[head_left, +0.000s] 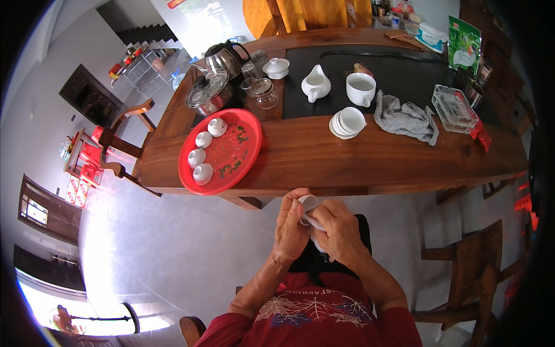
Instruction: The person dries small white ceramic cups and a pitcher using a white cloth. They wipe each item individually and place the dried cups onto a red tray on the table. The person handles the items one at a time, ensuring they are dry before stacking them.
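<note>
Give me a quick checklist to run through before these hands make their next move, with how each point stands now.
1. Small white cup secure in the left hand: ok, the fingers hold it.
2. White cloth gripped by the right hand: ok, it is bunched against the cup.
3. Inside of the cup dry: cannot tell.
4. Bare space on the red tray: ok, its four white teacups line the left side.
5. Tray well back from the near edge of the wooden table: not ok, its rim reaches that edge in this view.
</note>
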### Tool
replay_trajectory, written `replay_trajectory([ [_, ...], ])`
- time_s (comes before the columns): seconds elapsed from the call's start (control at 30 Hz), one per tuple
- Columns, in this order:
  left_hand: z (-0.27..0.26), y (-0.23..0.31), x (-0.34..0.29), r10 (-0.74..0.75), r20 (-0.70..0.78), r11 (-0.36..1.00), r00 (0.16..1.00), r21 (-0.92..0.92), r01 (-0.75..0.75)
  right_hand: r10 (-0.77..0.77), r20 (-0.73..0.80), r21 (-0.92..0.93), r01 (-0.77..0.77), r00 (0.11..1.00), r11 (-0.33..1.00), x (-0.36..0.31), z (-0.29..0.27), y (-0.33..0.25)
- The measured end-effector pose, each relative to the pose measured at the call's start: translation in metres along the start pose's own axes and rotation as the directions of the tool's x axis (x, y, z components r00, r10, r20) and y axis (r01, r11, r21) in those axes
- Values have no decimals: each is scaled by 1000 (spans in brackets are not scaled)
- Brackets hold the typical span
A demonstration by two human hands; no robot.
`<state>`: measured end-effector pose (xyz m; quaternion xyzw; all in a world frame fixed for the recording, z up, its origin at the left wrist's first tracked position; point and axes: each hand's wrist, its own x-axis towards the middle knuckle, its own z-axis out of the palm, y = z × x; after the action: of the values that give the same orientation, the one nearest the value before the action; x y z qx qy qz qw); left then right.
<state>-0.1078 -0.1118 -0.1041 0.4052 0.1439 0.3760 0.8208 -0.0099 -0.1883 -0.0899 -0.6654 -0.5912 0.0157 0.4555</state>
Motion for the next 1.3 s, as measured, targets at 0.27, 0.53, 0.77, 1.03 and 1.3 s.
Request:
replay_trajectory([
  [0.27,0,2,2,-88,-7,990,996,-114,87,74,-175,418,6,982,908,17,-23,-13],
  [0.53,-12,5,2,-89,19,990,996,-108,90,-223,-1,49,222,975,974,4,-1,-21],
  [0.77,-19,11,2,-74,74,970,995,-228,89,-220,120,300,176,968,938,1,-49,0],
  [1.03,-17,1,-3,-172,105,984,980,57,167,-213,205,-25,223,955,975,8,-24,-11],
  [1.3,-27,27,3,33,-33,973,999,231,-24,-146,383,597,-124,912,792,-1,-46,-2],
])
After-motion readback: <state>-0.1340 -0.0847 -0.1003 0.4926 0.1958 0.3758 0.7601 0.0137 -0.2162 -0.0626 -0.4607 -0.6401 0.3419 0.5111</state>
